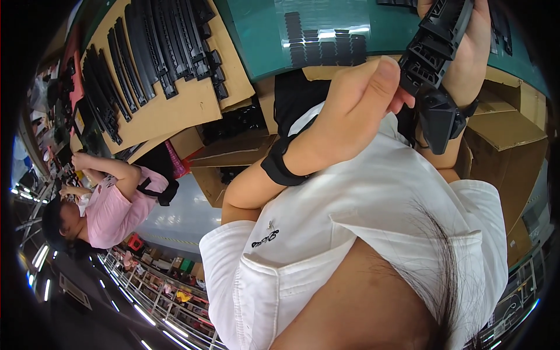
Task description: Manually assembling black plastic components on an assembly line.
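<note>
Up at the right, a long black plastic part [434,49] with a row of open ribbed compartments is held at a slant. My right hand [475,44] grips it from its far right side; most of those fingers are behind it. My left hand [367,96] closes on its lower left end, thumb and fingertips pressed together at the edge; what the fingertips do there is partly hidden. A black wristband [283,163] circles my left wrist. A boxy black device [440,119] sits at my right wrist, just below the part.
Several long black strips [157,46] lie in rows on cardboard [175,111] at the left. Flat dark pieces [326,49] lie on the green table [251,35]. Cardboard boxes [504,125] stand at the right and under the table. A person in pink [119,204] works at far left.
</note>
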`<state>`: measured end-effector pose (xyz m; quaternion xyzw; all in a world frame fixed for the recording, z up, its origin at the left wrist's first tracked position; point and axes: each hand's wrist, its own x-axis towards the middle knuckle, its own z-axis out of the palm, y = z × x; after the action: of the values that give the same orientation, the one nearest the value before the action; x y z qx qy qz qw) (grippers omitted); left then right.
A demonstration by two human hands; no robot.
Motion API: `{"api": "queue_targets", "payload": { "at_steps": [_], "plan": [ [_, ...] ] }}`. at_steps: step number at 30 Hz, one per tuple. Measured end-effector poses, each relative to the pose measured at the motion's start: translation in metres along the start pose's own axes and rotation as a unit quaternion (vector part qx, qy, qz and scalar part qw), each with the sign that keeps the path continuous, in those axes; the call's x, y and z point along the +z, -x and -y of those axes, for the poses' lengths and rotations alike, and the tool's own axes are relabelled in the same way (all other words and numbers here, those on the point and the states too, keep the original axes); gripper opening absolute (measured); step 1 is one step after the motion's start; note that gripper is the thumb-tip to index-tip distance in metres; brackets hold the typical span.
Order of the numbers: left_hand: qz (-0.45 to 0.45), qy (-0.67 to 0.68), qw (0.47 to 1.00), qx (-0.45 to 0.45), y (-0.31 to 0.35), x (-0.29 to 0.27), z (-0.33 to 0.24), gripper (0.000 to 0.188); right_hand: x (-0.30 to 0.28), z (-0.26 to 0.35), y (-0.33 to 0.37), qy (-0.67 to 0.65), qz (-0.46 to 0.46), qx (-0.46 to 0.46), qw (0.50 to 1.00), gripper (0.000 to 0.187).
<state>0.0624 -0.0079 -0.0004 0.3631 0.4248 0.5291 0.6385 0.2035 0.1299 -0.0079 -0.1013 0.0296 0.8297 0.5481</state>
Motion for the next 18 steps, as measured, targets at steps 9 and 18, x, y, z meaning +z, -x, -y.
{"api": "queue_targets", "payload": {
  "at_steps": [9, 18],
  "plan": [
    [0.012, -0.094, 0.995, -0.019, -0.001, 0.003, -0.003, 0.032, -0.002, 0.006, -0.005, 0.040, 0.000, 0.005, 0.999, 0.018],
    [0.204, -0.528, 0.781, 0.263, -0.044, -0.046, -0.020, 0.020, -0.003, 0.032, -0.006, 0.034, -0.006, -0.006, 0.999, 0.018]
  ]
}}
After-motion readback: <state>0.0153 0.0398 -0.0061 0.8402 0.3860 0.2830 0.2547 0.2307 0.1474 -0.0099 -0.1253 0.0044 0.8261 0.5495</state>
